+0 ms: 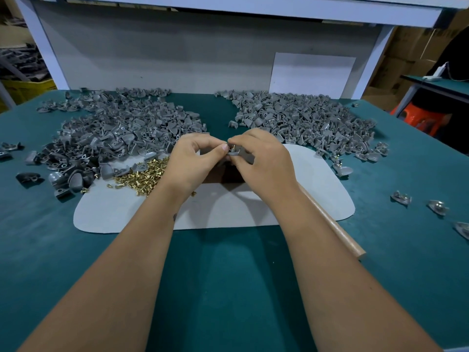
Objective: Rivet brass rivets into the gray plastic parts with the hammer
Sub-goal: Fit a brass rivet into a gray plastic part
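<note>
Item: gray plastic part (pixel 241 154), pinched in right hand (pixel 261 158) above the white mat (pixel 317 189). Brass rivet (pixel 232 147) standing in it, steadied by left hand (pixel 195 158) fingertips. Risk: unseated rivet tipped out and lost among loose rivets (pixel 142 174). Hammer handle (pixel 332 222) lies unheld.

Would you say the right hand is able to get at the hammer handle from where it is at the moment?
Probably yes, once freed: the hammer handle lies uncovered beside the right forearm, but the right hand grips a gray part with a brass rivet, shared with the left hand.
</note>
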